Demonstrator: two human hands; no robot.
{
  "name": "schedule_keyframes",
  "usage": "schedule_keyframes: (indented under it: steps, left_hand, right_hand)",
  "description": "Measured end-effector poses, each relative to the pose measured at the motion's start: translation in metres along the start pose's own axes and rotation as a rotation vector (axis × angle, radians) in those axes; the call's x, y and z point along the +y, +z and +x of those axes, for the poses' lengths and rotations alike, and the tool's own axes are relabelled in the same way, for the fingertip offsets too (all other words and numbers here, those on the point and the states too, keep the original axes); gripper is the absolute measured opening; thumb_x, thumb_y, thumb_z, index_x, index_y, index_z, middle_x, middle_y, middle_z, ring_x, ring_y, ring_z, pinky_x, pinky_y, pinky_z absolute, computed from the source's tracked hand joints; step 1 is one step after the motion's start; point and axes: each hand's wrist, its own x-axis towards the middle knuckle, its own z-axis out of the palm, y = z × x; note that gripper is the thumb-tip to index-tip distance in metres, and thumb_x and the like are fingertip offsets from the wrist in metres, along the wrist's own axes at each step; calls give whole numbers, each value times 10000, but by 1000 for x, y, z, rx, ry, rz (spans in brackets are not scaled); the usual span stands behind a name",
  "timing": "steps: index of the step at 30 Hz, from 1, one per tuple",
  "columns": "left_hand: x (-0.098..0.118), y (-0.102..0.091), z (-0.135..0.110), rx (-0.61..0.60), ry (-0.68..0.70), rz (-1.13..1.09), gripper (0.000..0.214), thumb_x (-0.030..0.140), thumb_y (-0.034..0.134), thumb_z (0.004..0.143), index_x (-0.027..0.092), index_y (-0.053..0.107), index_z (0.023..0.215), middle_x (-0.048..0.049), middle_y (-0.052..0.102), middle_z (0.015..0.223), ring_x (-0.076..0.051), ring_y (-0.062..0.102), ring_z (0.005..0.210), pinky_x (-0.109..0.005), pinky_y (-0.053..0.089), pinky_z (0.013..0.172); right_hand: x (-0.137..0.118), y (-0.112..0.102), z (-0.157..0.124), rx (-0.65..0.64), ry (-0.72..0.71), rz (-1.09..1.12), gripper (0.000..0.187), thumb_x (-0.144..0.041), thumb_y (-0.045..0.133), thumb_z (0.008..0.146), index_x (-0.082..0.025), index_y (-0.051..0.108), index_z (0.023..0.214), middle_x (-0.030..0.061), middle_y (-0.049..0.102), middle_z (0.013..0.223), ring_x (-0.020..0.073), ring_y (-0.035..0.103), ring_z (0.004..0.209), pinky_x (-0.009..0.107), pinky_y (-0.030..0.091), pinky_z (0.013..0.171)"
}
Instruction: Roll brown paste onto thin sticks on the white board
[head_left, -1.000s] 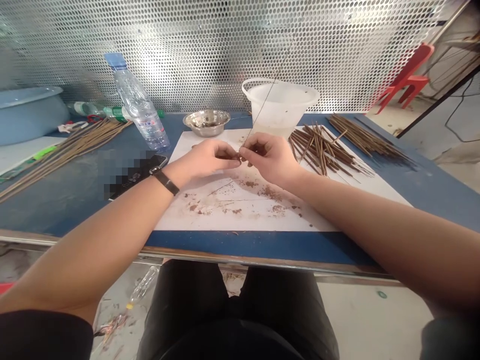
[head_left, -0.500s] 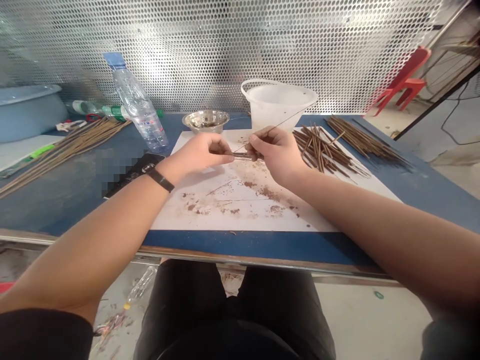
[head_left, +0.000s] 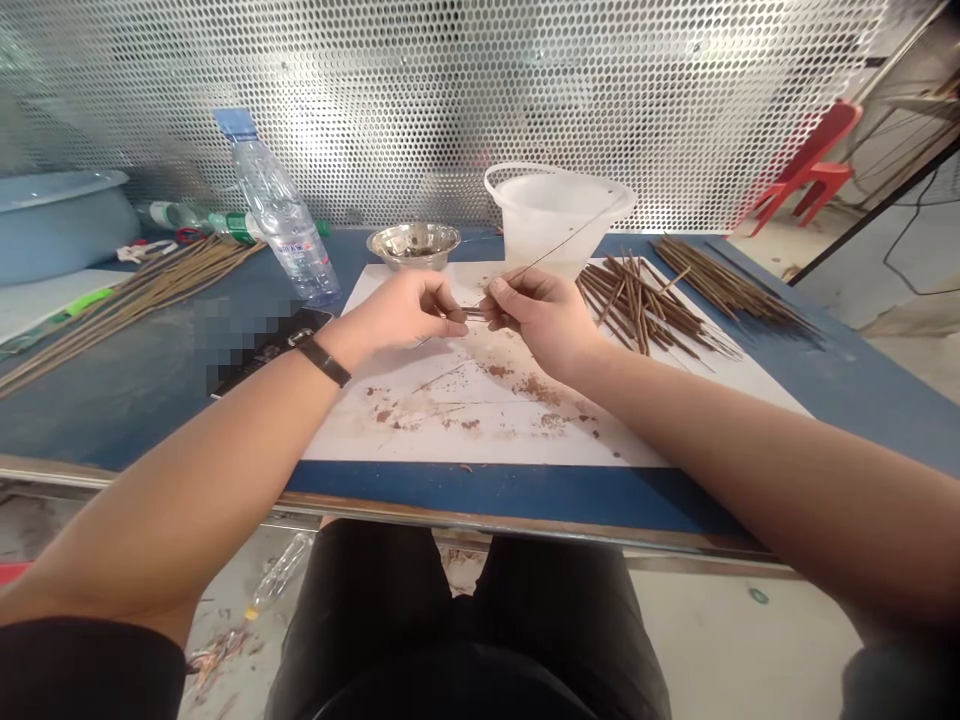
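Note:
Above the white paper sheet (head_left: 360,430), my left hand (head_left: 409,310) is closed in a pinch on one end of a thin dark stick (head_left: 474,311). My right hand (head_left: 544,315) pinches the same stick close by, a small gap between the fingertips. From the right fingers a fine dark strand (head_left: 564,243) slants up and right, passing before the white bucket (head_left: 551,215); whether it joins the stick is hidden by the fingers. Brown crumbs (head_left: 536,388) lie scattered on the paper below. Beside my right hand is a pile of brown-coated sticks (head_left: 645,305) with thin bare ends.
A metal bowl (head_left: 414,243) with dark contents stands behind my left hand. To the left are a tilted water bottle (head_left: 281,220), a black flat object (head_left: 262,350), long thin sticks (head_left: 142,290) and a blue basin (head_left: 60,225). More sticks (head_left: 727,280) lie at right.
My right hand has shifted slightly left, so the gap between the hands is narrower. The fine strand has moved left with it. My left hand has hardly moved.

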Motion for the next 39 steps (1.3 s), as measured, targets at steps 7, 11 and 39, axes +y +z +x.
schedule_keyframes:
  steps: [7, 11, 39]
  left_hand:
    - [4, -3, -1, -39, -15, 2, 408, 395, 1008, 736, 190, 790, 1013, -105, 837, 1047, -269, 778, 1021, -471, 621, 946]
    - [11, -4, -2, -41, -23, 74, 344, 426, 966, 806, 193, 856, 1035, -105, 845, 1034, -270, 770, 1016, -465, 608, 970]
    - [21, -6, -10, 10, -46, -32, 360, 368, 1010, 739, 196, 695, 757, -55, 766, 839, -240, 759, 910, -446, 615, 884]
  right_hand:
    - [6, -5, 1, 32, -98, -151, 412, -548, 853, 973, -235, 686, 764, 29, 734, 771, 159, 675, 707, 344, 645, 715]
    - [7, -5, 1, 4, -89, -116, 416, -593, 848, 965, -235, 706, 806, 62, 797, 850, 187, 753, 795, 376, 690, 774]
    - [-4, -6, -7, -86, -274, -158, 405, -629, 792, 1000, -257, 705, 867, 43, 764, 875, 177, 719, 786, 404, 675, 786]
